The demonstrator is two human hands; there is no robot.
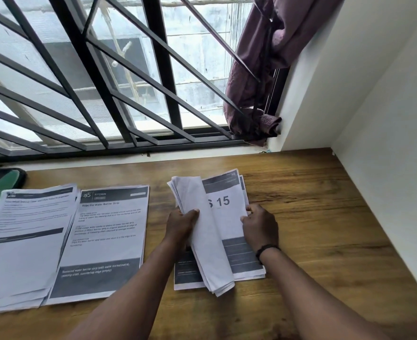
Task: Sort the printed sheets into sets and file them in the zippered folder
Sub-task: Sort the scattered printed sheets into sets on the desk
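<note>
I judge the sorting well under way but the filing not begun. Two sets already lie flat toward the left side of the desk (313,217): a thick fanned left stack (23,244) running off the left edge of the view, and just beside it, overlapping its right margin, a middle stack (104,244) whose top sheet reads "KITCHEN" and "Wipe the Water Barrier Strip". Nearer the middle of the desk is the working stack (229,217), its top page showing a large "15". My left hand (181,223) grips a lifted bundle of sheets (202,231), curled over so only their blank backs show, fingers and thumb wrapped round its near-left edge. My right hand (260,223) pinches the right edge of the working stack with fingers curled in, a dark wristband (266,249) on the wrist. What is left, as I read it: finish splitting this last pile, then gather the sets and file them. The zippered folder (1,182) is probably the dark-and-green object at the far left corner of the desk, but it is cut off by the frame and partly under the left stack, so I cannot tell whether it is open or zipped. The body text on the sheets is mostly too blurred to read, and the character before "15" is half covered by the bundle.
</note>
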